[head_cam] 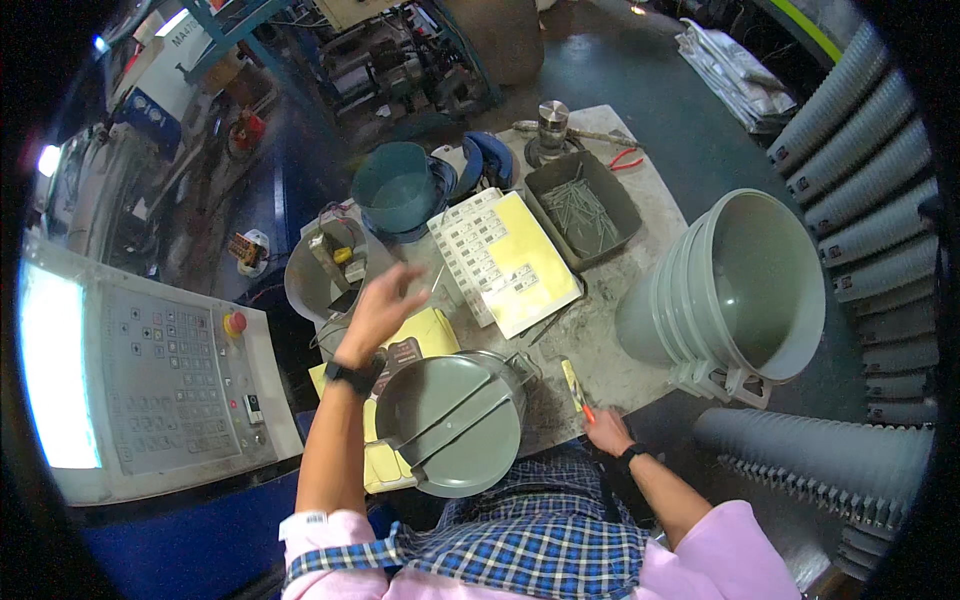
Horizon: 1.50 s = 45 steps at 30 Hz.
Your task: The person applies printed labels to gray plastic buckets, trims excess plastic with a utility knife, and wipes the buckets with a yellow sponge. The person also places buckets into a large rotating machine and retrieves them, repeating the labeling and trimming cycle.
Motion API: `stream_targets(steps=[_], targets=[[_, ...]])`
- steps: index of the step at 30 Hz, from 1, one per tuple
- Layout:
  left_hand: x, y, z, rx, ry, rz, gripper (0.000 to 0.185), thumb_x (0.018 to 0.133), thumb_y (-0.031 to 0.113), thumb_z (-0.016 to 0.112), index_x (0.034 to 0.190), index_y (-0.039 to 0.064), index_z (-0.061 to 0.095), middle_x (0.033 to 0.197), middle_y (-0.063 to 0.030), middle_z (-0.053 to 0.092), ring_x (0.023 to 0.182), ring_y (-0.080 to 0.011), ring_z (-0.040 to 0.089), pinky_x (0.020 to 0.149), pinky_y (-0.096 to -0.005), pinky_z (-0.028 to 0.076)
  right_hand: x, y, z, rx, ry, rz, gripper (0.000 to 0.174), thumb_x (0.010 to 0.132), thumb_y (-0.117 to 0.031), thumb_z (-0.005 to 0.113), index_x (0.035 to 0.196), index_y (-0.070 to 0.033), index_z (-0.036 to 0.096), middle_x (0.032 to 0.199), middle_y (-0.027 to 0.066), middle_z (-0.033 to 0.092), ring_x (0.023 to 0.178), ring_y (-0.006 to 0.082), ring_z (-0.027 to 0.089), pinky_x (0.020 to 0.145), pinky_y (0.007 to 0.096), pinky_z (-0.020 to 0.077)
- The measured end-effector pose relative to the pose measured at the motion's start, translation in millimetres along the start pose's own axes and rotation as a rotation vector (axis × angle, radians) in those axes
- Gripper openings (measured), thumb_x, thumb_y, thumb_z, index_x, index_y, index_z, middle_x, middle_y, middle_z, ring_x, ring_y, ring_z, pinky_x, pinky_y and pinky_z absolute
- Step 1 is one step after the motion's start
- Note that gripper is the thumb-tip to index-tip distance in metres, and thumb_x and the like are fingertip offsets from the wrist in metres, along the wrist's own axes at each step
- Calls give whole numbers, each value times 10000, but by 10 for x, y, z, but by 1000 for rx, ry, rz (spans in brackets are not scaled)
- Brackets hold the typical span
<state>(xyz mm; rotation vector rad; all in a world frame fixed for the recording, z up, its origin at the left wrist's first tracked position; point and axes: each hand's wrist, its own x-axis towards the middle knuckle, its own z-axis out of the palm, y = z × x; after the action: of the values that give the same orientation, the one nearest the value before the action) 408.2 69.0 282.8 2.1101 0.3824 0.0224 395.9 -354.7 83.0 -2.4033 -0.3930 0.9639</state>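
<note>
My left hand [386, 307] hovers with fingers spread and nothing in it, left of the label sheets. In my right hand [609, 431], at the table's front edge, is a slim tool, probably a cutter [574, 388], with a yellow wrapped body and an orange end. Between my forearms stands a round grey-green plastic bucket [450, 427]; two parallel bars cross its face. Beyond it lies a stack of printed label sheets [517, 262], its top sheet partly bare yellow backing. Yellow sheets [424, 334] also lie under and behind the bucket.
Nested grey-green buckets [739, 285] lean on the table's right side. A bin of metal rods or nails [581, 206], red-handled pliers [625, 159], a dark green bucket [394, 187] and a cut-open container [330, 262] stand behind. A control panel [172, 367] flanks me on the left; more bucket stacks [817, 457] lie right.
</note>
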Motion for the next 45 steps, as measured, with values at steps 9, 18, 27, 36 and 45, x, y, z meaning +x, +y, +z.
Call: stream_targets(steps=[9, 18, 27, 36, 45], targets=[[-1631, -356, 324, -308, 220, -489, 523, 949, 369, 505, 1321, 3, 472, 1292, -150, 520, 1227, -224, 447, 1032, -321, 322, 818, -334, 107, 619, -173, 131, 244, 875, -202, 560, 1017, -12, 618, 788, 75, 626, 673, 178, 612, 570, 310, 474], [-2004, -31, 770, -188, 385, -456, 491, 964, 306, 497, 1340, -2, 427, 1287, -154, 515, 1211, -229, 456, 1029, -320, 329, 88, -1051, -343, 657, -138, -241, 461, 916, -366, 573, 1166, 21, 583, 1039, 141, 613, 941, 240, 597, 776, 335, 478], [-2644, 396, 1219, -406, 360, -392, 434, 950, 320, 491, 1193, -28, 580, 1268, -152, 553, 1175, -233, 513, 1006, -358, 369, -238, -920, -714, 343, 83, -224, 366, 732, -56, 596, 1093, 7, 593, 994, 183, 617, 922, 298, 602, 825, 368, 464], [-2584, -859, 1107, -872, 331, -634, 548, 911, 370, 569, 1268, -39, 495, 1192, -106, 572, 1103, -178, 528, 937, -305, 407, -585, -931, -1062, 514, -65, -570, 330, 717, 96, 546, 1010, 8, 671, 1045, 127, 637, 1016, 253, 603, 902, 303, 454], [-2908, -202, 411, -1069, -49, -358, 548, 798, 244, 719, 1221, -44, 525, 1093, -98, 629, 963, -170, 607, 873, -300, 474, -1096, -1075, -1273, 442, -61, -717, 465, 610, 182, 394, 939, 14, 677, 1038, 108, 640, 1039, 255, 591, 946, 331, 429]])
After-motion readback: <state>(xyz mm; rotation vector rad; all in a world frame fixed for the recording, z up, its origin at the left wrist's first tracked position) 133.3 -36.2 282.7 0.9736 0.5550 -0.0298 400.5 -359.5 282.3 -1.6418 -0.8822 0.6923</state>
